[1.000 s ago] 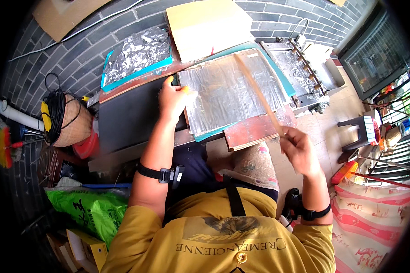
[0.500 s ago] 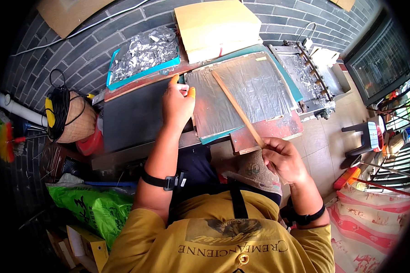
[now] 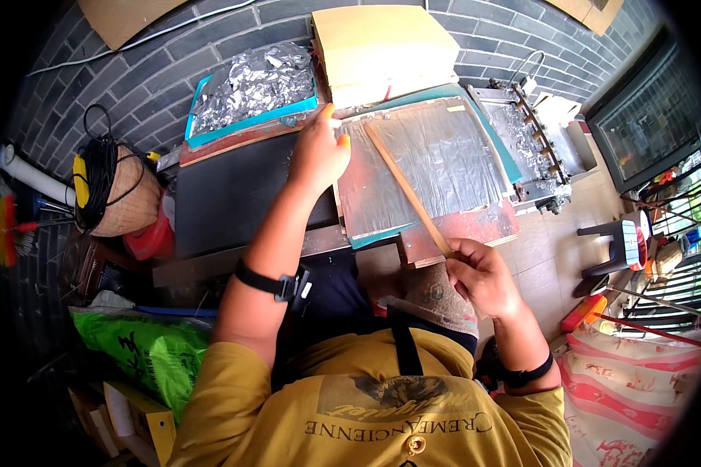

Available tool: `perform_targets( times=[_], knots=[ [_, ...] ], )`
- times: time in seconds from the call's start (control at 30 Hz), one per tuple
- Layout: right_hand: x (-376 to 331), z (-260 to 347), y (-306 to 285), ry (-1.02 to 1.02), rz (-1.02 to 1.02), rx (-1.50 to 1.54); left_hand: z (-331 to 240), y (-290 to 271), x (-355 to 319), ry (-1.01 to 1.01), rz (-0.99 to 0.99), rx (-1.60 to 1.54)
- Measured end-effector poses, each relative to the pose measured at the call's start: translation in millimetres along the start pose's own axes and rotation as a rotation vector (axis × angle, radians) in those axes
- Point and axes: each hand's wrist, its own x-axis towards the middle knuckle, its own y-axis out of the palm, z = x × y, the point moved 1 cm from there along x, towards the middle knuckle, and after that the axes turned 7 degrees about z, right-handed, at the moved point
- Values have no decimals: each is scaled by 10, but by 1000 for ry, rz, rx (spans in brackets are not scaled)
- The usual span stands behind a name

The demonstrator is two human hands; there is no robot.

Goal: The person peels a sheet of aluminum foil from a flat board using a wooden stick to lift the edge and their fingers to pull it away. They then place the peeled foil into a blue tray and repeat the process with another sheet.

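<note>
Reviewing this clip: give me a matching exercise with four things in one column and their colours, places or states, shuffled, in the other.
1. Wooden strip
2. Shallow tray
3. Flat panel
4. Plastic bag

A. Bright green, lower left
B. Black, left of the silvery sheet
C. Held in the right hand
D. Turquoise-edged, heaped with silvery scraps

Pairs: 1-C, 2-D, 3-B, 4-A

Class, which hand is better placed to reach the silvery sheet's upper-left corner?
Probably the left hand: its fingers are beside that corner of the silvery sheet, while the right hand, farther off, holds the wooden stick.
</note>
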Motion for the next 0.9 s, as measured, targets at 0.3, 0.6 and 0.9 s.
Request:
perform_targets(
  times=[0.3,0.6,0.9],
  knots=[
    [30,-24,-4,5,-12,60,-166,73,243,85,278,163],
    [34,-13,14,12,14,-35,-177,-14,135,119,209,176],
    [-394,-189,-142,-175,-159,-479,-335,-54,3,107,106,216]
  ],
)
